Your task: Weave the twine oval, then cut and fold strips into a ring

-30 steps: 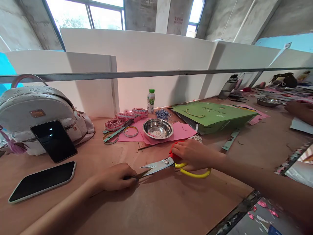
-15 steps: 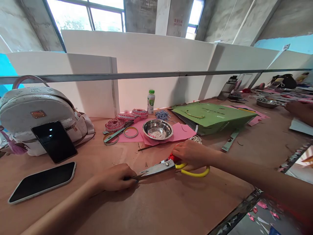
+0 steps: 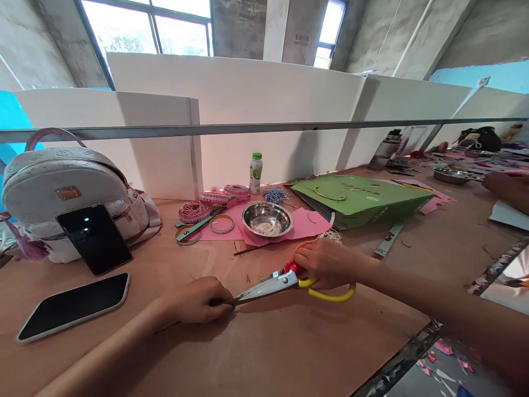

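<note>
Head view: your left hand (image 3: 194, 300) pinches a thin stick (image 3: 228, 301) steady so the scissors (image 3: 268, 285), gripped in your closed right hand (image 3: 326, 262), meet its tip squarely.

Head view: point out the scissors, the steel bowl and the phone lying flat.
scissors (image 3: 266, 286), head view, middle of the steel blades.
steel bowl (image 3: 266, 234), head view, near side of the rim.
phone lying flat (image 3: 74, 306), head view, centre of the dark screen.

The scissors (image 3: 285, 281) pair bright, smooth metal blades with glossy yellow and red plastic handles; the stick (image 3: 226, 301) at their tip looks dull and dark. The desk (image 3: 289, 342) is matt brown. At twelve o'clock, the bowl (image 3: 266, 219) gleams like polished steel.
</note>
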The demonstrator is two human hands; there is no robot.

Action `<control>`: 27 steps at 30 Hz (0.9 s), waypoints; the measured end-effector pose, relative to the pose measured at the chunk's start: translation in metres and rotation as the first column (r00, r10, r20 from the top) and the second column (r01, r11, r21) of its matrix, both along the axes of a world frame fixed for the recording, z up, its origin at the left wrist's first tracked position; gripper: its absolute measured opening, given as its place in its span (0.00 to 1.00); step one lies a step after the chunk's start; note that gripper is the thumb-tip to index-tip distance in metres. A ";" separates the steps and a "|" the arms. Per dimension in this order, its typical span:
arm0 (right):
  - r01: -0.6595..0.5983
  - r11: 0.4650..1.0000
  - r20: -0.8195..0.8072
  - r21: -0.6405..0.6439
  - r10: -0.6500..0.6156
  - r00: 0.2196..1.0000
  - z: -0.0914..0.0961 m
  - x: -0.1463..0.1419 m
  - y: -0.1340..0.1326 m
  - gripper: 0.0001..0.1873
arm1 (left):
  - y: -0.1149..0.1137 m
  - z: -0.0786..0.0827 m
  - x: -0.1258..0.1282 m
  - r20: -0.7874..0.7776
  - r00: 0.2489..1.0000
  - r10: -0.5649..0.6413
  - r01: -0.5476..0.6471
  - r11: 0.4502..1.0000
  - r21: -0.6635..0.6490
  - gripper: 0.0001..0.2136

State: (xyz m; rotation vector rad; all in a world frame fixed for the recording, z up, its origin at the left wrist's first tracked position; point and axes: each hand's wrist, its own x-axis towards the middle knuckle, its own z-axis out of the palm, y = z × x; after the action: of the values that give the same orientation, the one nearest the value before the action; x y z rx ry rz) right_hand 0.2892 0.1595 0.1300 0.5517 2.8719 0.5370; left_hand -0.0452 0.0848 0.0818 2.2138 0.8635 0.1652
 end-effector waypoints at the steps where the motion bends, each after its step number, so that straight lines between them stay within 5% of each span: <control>1: 0.002 1.000 0.000 0.008 -0.002 1.000 0.000 0.000 -0.001 0.12 | 0.000 0.000 0.000 0.001 1.000 0.002 -0.002 1.000 0.001 0.12; 11: 0.003 0.999 -0.093 0.037 0.000 0.996 -0.007 0.004 -0.008 0.16 | 0.000 -0.001 0.001 0.033 0.999 0.029 -0.028 0.999 -0.029 0.09; 17: 0.181 0.983 -0.152 0.018 -0.177 0.972 0.004 0.020 -0.006 0.09 | 0.004 0.000 -0.003 0.070 0.996 0.057 -0.040 0.975 -0.217 0.10; 23: 0.387 0.922 -0.278 -0.002 -0.373 0.886 0.021 0.059 -0.005 0.03 | 0.007 0.001 -0.009 0.167 0.986 0.025 0.058 0.880 -0.471 0.22; 27: 0.424 0.898 -0.336 -0.116 -0.438 0.834 0.016 0.071 -0.017 0.11 | 0.010 -0.008 -0.019 0.313 0.949 0.039 0.183 0.741 -0.646 0.25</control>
State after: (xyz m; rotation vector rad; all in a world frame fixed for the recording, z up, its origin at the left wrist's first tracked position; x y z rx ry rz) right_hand 0.3600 0.1427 0.1463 1.3762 2.9126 0.3325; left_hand -0.0638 0.0951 0.0736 1.4787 0.5373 0.1291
